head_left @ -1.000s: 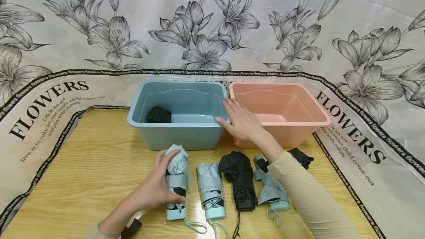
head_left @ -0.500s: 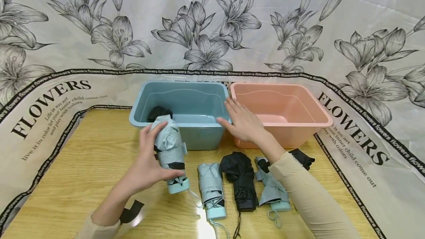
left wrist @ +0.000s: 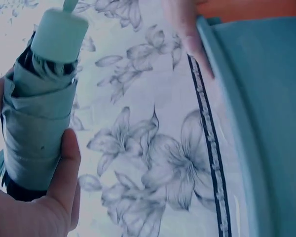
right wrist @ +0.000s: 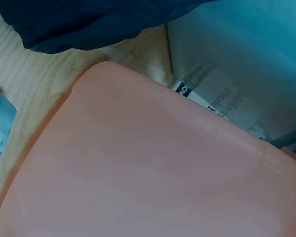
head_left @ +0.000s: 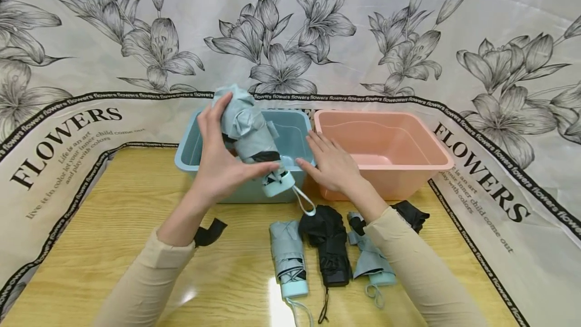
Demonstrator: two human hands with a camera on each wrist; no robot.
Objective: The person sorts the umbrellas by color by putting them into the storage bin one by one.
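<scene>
My left hand (head_left: 218, 158) grips a folded light-blue umbrella (head_left: 251, 132), its handle end and wrist loop pointing down to the right. The umbrella is raised in front of and above the blue bin (head_left: 290, 191); the left wrist view shows the thumb and fingers around its wrapped cloth (left wrist: 39, 113). Over the meeting rims of the blue bin and the pink bin (head_left: 386, 185) lies my right hand (head_left: 333, 163), fingers straight, holding nothing. The raised umbrella and left hand hide the left part of the blue bin's inside.
On the wooden table lie a second light-blue umbrella (head_left: 289, 259), a black umbrella (head_left: 330, 251) and another light-blue one (head_left: 372, 261). Black cloth (head_left: 410, 215) shows behind my right sleeve. A small black piece (head_left: 210, 232) lies by my left wrist.
My left hand has lifted the light-blue umbrella off the table, up and forward to the blue bin, tilting its handle end rightward. The right hand stays on the rims.
</scene>
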